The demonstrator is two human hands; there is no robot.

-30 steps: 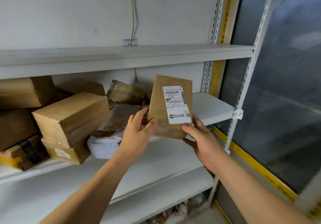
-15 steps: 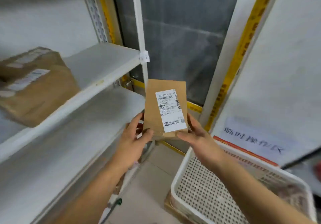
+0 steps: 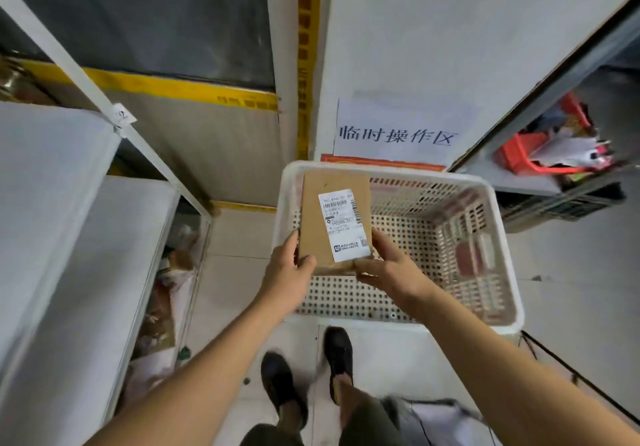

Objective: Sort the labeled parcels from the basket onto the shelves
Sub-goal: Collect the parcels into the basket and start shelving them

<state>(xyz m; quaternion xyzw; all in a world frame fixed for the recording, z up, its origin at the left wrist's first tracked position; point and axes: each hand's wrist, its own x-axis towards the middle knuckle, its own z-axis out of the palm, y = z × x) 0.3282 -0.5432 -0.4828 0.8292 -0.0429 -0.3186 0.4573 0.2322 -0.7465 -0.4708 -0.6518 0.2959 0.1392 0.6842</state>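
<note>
The white shelves (image 3: 69, 238) fill the side of the view to the left of the basket, two bare tiers stepping down toward the floor, with clutter on the lowest level that is too blurred to name. The white perforated basket (image 3: 498, 238) sits on the floor just ahead of the person's shoes (image 3: 311, 376); its bottom looks bare where it can be seen, though the near left corner is hidden. On the wall just behind the basket hangs a printed paper sign (image 3: 398, 130); to the right of the basket, well apart, a red bin (image 3: 530, 156) of mixed scraps stands under a counter.

The brown labeled parcel (image 3: 315, 210) is held in the air over the basket's left half, label up and readable. The left hand (image 3: 289, 265) pinches its lower left corner, thumb on top and fingers curled beneath. The right hand (image 3: 388, 269) grips the lower right corner the same way, thumb lying on the label's edge.

The main risk, as I judge it, is misplacement: the parcel hangs above the basket and away from the shelves, so letting go here would drop it back unsorted. Both grips also sit on one short edge, so the far end could tip down if either thumb slackens during the swing to the shelves.
</note>
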